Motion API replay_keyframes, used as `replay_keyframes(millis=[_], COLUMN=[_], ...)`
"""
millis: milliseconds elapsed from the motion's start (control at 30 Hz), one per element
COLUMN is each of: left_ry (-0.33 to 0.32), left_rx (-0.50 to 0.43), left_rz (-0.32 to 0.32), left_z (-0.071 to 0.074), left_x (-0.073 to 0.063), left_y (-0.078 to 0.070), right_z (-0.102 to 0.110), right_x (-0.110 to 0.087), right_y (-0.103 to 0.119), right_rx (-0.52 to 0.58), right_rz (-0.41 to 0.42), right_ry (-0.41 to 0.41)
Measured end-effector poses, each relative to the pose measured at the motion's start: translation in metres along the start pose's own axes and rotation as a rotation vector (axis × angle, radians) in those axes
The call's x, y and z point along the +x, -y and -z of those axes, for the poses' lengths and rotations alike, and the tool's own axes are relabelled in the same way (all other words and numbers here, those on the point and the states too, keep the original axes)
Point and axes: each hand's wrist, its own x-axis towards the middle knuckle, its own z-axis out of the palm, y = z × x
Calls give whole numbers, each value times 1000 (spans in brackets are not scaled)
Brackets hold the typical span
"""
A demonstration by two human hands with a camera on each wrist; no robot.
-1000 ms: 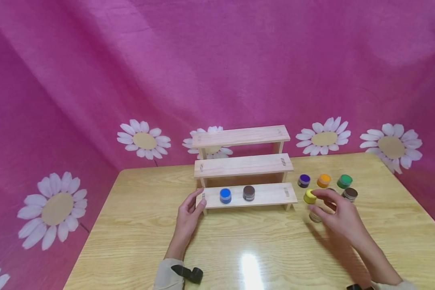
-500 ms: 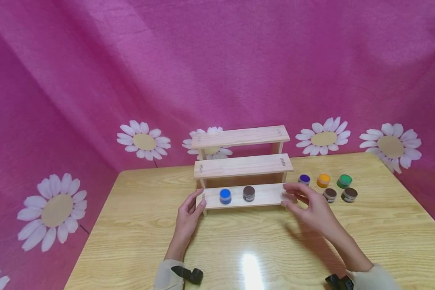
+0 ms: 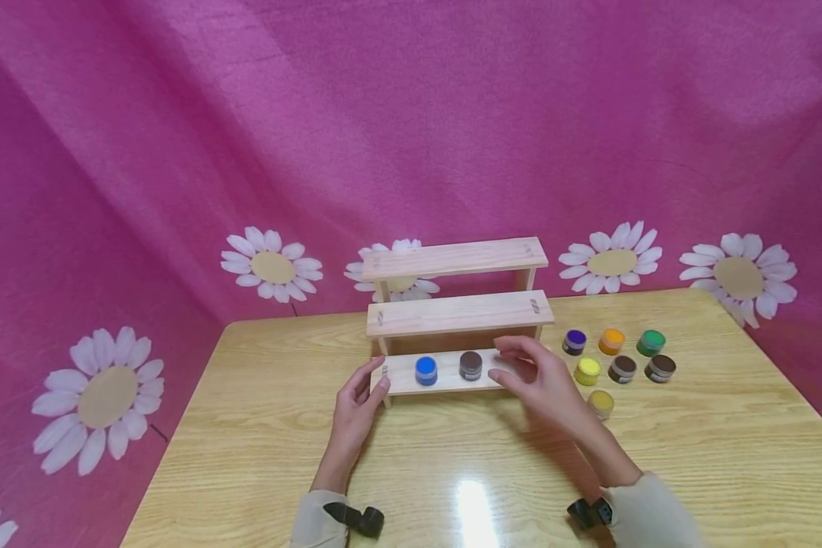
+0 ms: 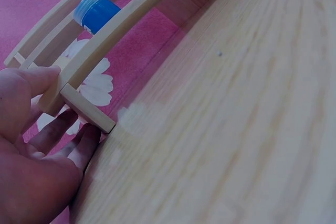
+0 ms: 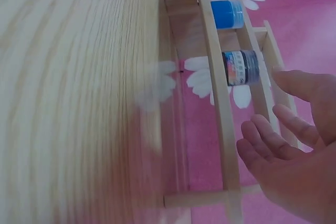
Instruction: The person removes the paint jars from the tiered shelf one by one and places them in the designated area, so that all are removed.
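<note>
A three-tier wooden display stand (image 3: 460,312) stands near the back of the table. On its bottom step are a blue paint jar (image 3: 426,371) and, to the right of it, a dark brown paint jar (image 3: 470,366). My left hand (image 3: 356,407) grips the left end of that step, thumb on the board and fingers down by the leg (image 4: 88,109). Just right of the brown jar, my right hand (image 3: 541,380) hovers over the step with fingers spread and nothing between them. In the right wrist view its fingertips are apart from the brown jar (image 5: 241,68).
To the right of the stand several paint jars sit on the table: purple (image 3: 575,342), orange (image 3: 612,341), green (image 3: 651,342), yellow (image 3: 587,371), two dark brown ones (image 3: 622,369) and an ochre one (image 3: 600,404). A pink daisy-patterned cloth (image 3: 411,122) hangs behind the table.
My right hand has moved left from over the yellow jar, past the right end of the bottom step, to beside the brown jar. My left hand has stayed in place.
</note>
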Motion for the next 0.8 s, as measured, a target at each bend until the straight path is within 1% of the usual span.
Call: replay_keyframes(millis=[167, 267, 433, 800], left_ry=[1, -4, 0, 4], left_rx=[24, 36, 25, 22], left_rz=[25, 35, 16, 7], left_z=[0, 1, 0, 0], left_x=[-1, -1, 1, -1], left_y=[0, 0, -1, -2], right_z=[-11, -16, -20, -28], right_x=[7, 10, 11, 8], right_y=[-3, -4, -3, -2], right_rx=[-14, -23, -39, -80], right_rz=[29, 21, 11, 20], right_ry=[10, 22, 37, 13])
